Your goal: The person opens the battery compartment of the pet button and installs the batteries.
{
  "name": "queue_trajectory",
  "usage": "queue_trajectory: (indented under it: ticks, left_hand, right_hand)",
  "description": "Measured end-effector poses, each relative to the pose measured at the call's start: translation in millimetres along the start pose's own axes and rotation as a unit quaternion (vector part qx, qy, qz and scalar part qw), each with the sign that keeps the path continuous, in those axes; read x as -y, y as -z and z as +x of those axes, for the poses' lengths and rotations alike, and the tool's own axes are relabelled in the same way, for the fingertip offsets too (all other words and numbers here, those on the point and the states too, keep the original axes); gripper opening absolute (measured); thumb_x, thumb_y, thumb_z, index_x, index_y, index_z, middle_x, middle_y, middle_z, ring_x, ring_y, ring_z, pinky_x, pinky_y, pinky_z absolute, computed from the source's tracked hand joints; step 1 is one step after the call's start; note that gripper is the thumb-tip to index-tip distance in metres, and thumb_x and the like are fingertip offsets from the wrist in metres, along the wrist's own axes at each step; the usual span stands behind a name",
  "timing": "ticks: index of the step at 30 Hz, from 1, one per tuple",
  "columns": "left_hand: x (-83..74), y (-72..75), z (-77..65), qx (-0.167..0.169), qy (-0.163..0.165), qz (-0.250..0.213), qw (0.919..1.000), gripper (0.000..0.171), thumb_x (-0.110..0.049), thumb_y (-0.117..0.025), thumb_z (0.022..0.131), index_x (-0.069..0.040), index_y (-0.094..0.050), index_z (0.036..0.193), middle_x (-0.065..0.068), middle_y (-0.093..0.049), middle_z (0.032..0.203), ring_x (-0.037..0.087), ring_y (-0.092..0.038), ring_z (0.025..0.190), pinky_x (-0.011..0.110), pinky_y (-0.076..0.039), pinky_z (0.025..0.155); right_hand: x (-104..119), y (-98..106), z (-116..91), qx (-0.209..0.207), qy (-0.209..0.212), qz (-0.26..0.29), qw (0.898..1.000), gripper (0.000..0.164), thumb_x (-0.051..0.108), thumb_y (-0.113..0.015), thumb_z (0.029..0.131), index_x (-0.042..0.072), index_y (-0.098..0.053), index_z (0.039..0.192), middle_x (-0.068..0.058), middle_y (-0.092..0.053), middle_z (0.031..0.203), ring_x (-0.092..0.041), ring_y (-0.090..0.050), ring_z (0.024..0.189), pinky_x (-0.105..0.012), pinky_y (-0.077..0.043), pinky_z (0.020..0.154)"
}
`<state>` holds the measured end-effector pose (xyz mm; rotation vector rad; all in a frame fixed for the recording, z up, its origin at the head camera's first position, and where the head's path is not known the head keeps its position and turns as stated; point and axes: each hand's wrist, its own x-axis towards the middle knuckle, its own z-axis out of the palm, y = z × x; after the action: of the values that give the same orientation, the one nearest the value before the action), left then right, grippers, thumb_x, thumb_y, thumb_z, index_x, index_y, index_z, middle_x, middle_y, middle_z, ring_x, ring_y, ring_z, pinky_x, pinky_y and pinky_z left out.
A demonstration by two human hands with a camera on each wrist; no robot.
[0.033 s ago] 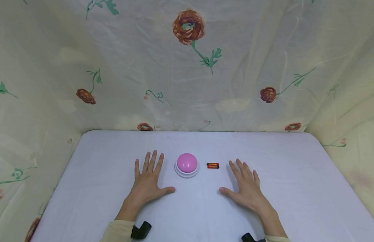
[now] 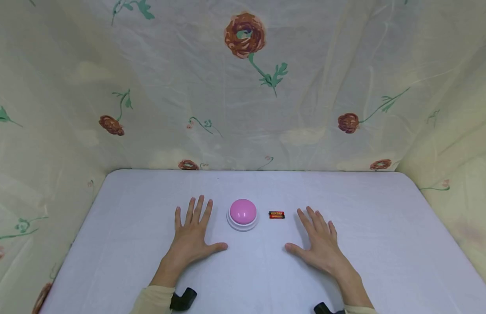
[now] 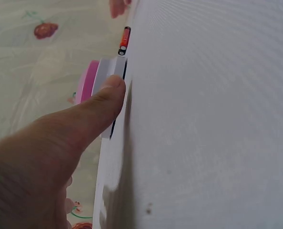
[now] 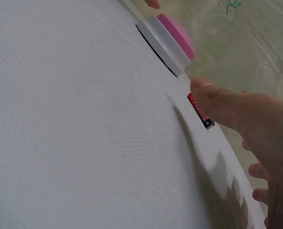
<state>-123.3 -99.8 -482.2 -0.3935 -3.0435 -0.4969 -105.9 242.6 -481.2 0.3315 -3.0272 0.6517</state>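
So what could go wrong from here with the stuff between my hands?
The small red-and-black cylindrical batteries lie loose on the flat white table, so the right hand might roll them if it brushes past. The round, white-based glossy pink dome stands near the left hand, so a careless reach could knock it aside.

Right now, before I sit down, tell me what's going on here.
A person's left grip and right grip are open, fingers spread over the white table, holding nothing. Between them sit a pink-domed white device and, to its right, what look like two small red-and-black batteries side by side. Nothing there is being touched.
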Motion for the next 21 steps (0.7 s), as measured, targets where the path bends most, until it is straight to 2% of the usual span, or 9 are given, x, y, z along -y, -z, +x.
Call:
queue_trajectory:
  ticks: [10,17,21]
  left_hand:
    - [2.1,-1.9,-0.6,0.011,0.005,-0.018,0.9998,0.116,-0.070,-0.068,0.066,-0.015,-0.014,0.153,0.012,-0.007,0.160,0.035,-0.002,0.147,0.065,0.005,0.112]
    - [1.7,-8.7,3.6,-0.014,-0.001,-0.097,0.9952,0.105,-0.059,-0.072,0.072,-0.018,-0.018,0.152,0.010,-0.022,0.157,0.033,-0.013,0.146,0.065,-0.001,0.112]
    - [-0.6,-14.3,7.1,-0.037,-0.021,-0.128,0.9908,0.101,-0.056,-0.073,0.073,-0.018,-0.021,0.151,0.007,-0.030,0.154,0.030,-0.021,0.144,0.064,-0.005,0.112]
  right_hand:
    - [-6,-7,2,0.000,0.001,0.008,1.000,0.096,0.061,-0.066,0.076,0.014,-0.026,0.150,-0.019,-0.023,0.154,-0.044,-0.017,0.141,-0.066,-0.009,0.108]
    - [-15,-11,8,-0.072,0.040,0.070,0.994,0.078,0.039,-0.074,0.079,0.010,-0.039,0.142,-0.017,-0.039,0.143,-0.038,-0.034,0.132,-0.061,-0.024,0.104]
    - [-16,-12,9,-0.097,0.058,0.109,0.988,0.071,0.032,-0.075,0.079,0.015,-0.043,0.140,-0.009,-0.042,0.140,-0.029,-0.038,0.130,-0.049,-0.029,0.105]
